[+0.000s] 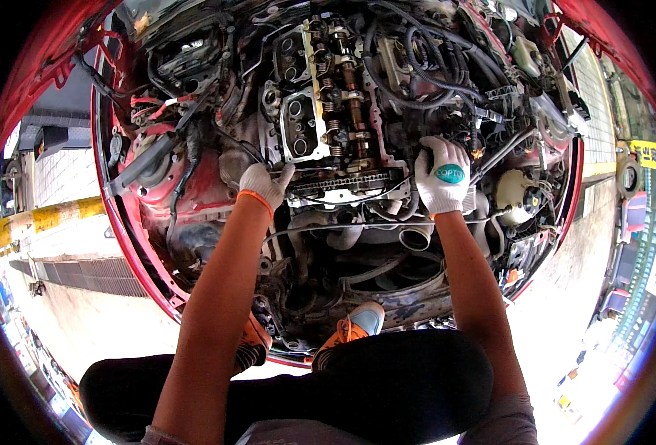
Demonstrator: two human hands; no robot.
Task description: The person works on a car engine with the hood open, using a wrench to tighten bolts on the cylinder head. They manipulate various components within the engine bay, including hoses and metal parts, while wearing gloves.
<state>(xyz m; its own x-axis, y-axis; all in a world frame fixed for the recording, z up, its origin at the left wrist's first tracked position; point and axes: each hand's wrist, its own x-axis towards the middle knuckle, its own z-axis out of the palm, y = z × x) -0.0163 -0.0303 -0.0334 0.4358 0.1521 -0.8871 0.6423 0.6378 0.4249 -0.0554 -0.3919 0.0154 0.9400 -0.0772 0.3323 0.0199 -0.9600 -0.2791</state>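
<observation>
An opened engine [335,111] lies in front of me, its camshafts [349,81] bare and a timing chain [343,182] running across its near end. My left hand [263,185], in a white knit glove with an orange cuff, is at the engine's near left corner. Its thumb stands apart, and the other fingers are mostly hidden. On the right side, next to the cylinder head's edge, my right hand [444,176] wears a matching glove with a teal print. Its fingers bend downward, and what they hold, if anything, is hidden.
Black hoses and wiring [424,67] loop over the engine's right side. A pale reservoir [517,194] sits farther right. Nearer me are an open round pipe [415,237] and a thin cable. Red bodywork [131,252] surrounds the bay; my orange shoe [352,326] rests at its front.
</observation>
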